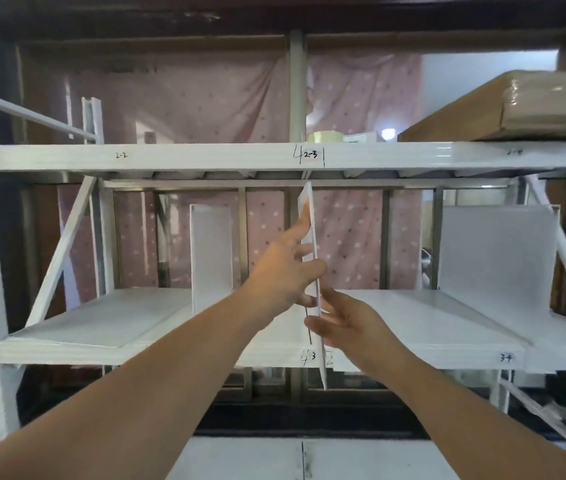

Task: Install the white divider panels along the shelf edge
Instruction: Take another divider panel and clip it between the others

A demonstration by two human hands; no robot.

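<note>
I hold a thin white divider panel [310, 216] edge-on and nearly upright at the middle of the white shelf [101, 327]. Its top reaches the beam above and its bottom hangs just below the shelf's front edge. My left hand [286, 271] grips its left face and front edge halfway up. My right hand [340, 315] presses flat against its right side lower down, fingers spread. Two more white panels stand upright on the shelf: one [211, 254] to the left, and a wide one [496, 251] at the right.
The upper shelf beam [205, 155] carries handwritten labels, a roll of tape [324, 136] and a wrapped cardboard box [523, 109]. A pink dotted cloth hangs behind the rack. White perforated uprights and diagonal braces frame both sides. A lower shelf edge shows at the bottom.
</note>
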